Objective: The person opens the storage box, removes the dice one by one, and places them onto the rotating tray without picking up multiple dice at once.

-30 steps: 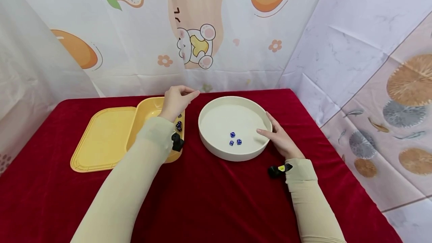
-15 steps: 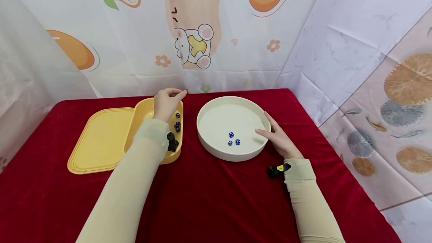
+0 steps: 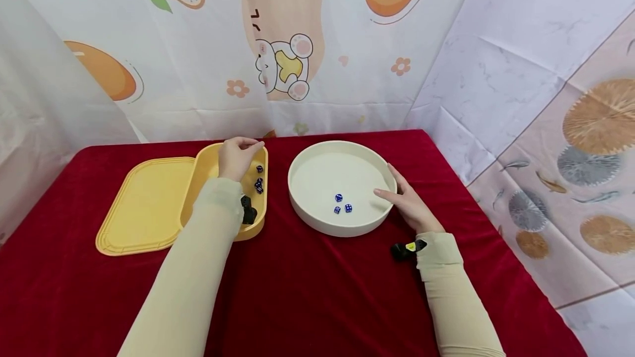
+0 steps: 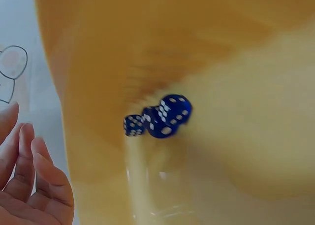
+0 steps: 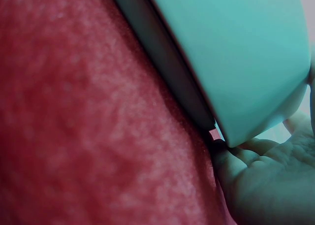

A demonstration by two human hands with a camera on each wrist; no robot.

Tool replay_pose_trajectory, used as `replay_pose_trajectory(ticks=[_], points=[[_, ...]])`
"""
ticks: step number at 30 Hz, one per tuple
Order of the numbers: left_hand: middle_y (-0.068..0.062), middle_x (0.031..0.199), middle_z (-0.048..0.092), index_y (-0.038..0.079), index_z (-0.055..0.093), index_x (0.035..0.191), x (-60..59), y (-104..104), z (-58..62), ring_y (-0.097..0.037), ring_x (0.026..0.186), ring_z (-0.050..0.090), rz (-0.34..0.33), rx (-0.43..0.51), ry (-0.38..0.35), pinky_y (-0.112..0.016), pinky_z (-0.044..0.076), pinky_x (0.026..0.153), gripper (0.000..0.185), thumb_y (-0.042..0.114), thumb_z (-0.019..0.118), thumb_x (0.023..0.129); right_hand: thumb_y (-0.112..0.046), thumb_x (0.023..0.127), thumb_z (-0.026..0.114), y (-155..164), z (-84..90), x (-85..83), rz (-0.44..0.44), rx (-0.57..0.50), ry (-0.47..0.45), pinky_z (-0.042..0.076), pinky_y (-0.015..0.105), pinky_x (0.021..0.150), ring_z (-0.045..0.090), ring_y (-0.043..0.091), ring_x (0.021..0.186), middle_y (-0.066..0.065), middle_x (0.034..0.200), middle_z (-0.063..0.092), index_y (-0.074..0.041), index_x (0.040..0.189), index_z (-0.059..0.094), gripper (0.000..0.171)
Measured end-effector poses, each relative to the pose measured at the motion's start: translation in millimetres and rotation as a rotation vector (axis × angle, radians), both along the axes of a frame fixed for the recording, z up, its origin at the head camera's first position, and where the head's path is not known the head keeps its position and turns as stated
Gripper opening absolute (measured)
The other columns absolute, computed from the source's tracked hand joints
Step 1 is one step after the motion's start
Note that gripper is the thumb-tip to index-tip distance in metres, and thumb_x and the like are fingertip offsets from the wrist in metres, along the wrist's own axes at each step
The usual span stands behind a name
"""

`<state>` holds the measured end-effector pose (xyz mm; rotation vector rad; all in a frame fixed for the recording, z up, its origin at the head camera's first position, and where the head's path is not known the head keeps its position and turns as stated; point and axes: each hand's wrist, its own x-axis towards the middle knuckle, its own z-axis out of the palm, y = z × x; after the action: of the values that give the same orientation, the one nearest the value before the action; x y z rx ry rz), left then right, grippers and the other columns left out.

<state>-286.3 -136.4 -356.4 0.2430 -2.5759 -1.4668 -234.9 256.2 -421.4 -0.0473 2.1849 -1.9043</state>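
My left hand (image 3: 237, 157) hovers over the far part of the yellow box (image 3: 188, 203), its fingers loosely bent. Nothing shows between those fingertips in the left wrist view. Just below, blue dice with white pips (image 4: 167, 116) lie clustered on the box floor along its right side. With the thumb over the rim and the fingers outside, my right hand (image 3: 414, 205) holds the round white tray (image 3: 317, 219) at its right side. Three blue dice (image 3: 339, 198) lie inside the tray toward the front. The right wrist view shows fingers around the tray's outer wall and its lower edge.
A flat yellow lid (image 3: 144, 205) lies left of the box, against its side. Red cloth (image 3: 307, 291) covers the table. A patterned curtain (image 3: 198, 70) hangs right behind the table's far edge.
My left hand has moved left and slightly down, from the gap beside the white tray to over the yellow box. The right hand keeps its hold on the tray.
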Motion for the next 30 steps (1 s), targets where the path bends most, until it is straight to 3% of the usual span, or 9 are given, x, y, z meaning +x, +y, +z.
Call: replay_pose_trajectory(ticks=[7, 15, 22, 26, 30], points=[[-0.010, 0.106, 0.067, 0.007, 0.073, 0.113, -3.1, -6, -12.4, -0.019, 0.091, 0.056, -0.005, -0.013, -0.043, -0.027, 0.044, 0.079, 0.031, 0.031, 0.066, 0.095, -0.021, 0.094, 0.068, 1, -0.9, -0.9, 0.001, 0.009, 0.003, 0.036, 0.021, 0.108, 0.018, 0.018, 0.151, -0.001, 0.167, 0.008, -0.029, 0.160, 0.005, 0.091], [-0.014, 0.125, 0.066, 0.005, 0.071, 0.117, -3.6, -10, -24.3, -0.029, 0.113, 0.058, -0.019, -0.002, -0.120, -0.042, 0.047, 0.099, 0.036, 0.033, 0.067, 0.094, -0.024, 0.094, 0.069, 0, -2.3, -1.2, 0.000, 0.024, 0.007, 0.027, 0.036, 0.119, 0.017, 0.017, 0.151, -0.004, 0.167, 0.008, -0.030, 0.160, 0.007, 0.091], [-0.016, 0.124, 0.067, 0.004, 0.069, 0.120, -2.9, -7, -28.0, -0.030, 0.114, 0.059, -0.026, -0.018, -0.121, -0.042, 0.047, 0.101, 0.036, 0.029, 0.067, 0.094, -0.023, 0.093, 0.069, 0, -2.2, -1.1, -0.006, 0.017, 0.011, 0.023, 0.041, 0.121, 0.016, 0.016, 0.152, -0.005, 0.167, 0.007, -0.030, 0.160, 0.007, 0.092], [-0.017, 0.122, 0.068, 0.003, 0.070, 0.119, -3.8, -5, -33.5, -0.031, 0.112, 0.061, -0.023, -0.033, -0.104, -0.042, 0.048, 0.099, 0.036, 0.028, 0.068, 0.093, -0.023, 0.093, 0.069, 1, -2.3, -1.5, -0.013, 0.020, 0.015, 0.025, 0.036, 0.120, 0.016, 0.016, 0.152, -0.005, 0.167, 0.007, -0.030, 0.160, 0.008, 0.091], [-0.016, 0.124, 0.068, 0.003, 0.070, 0.119, -4.1, -4, -40.2, -0.031, 0.115, 0.061, -0.016, -0.046, -0.132, -0.041, 0.047, 0.100, 0.037, 0.029, 0.067, 0.092, -0.023, 0.094, 0.069, 2, -2.3, -1.8, -0.005, 0.018, 0.010, 0.033, 0.027, 0.114, 0.018, 0.016, 0.151, -0.004, 0.167, 0.009, -0.031, 0.160, 0.007, 0.091]])
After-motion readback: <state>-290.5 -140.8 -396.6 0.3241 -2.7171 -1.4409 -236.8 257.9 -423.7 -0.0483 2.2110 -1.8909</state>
